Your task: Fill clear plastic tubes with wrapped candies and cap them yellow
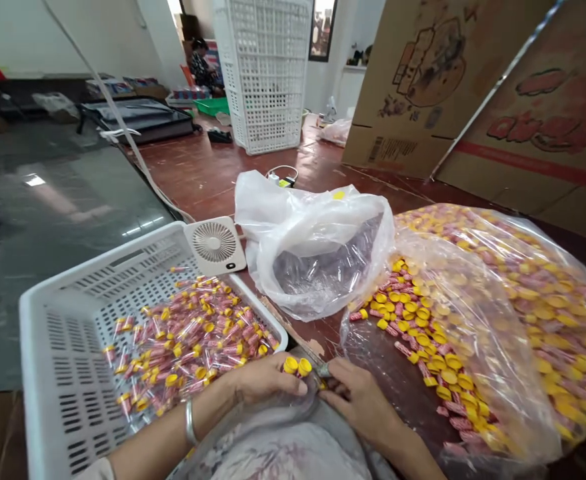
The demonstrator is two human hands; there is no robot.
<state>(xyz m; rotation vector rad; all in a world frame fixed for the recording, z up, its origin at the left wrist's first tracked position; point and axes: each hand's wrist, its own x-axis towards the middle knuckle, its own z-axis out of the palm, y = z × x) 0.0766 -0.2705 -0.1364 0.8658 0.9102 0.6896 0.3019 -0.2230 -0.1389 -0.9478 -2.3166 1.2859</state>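
My left hand (265, 380) is closed around two small tubes with yellow caps (297, 365), which stick out past my fingers. A silver bracelet sits on that wrist. My right hand (357, 400) rests just beside it with fingers pinched on something small I cannot make out, close to the caps. Both hands hover over my lap near the corner of a white slotted basket (63, 347). The basket holds many pink wrapped tubes with yellow caps (193, 340). On my right a large clear plastic bag (497, 320) spills out many more of the same tubes.
A crumpled clear plastic bag (317, 247) lies ahead on the red-brown floor, next to a small white fan (216, 245). A tall white crate (265, 73) stands farther back. Cardboard boxes (473, 87) lean at the right. A person sits far behind.
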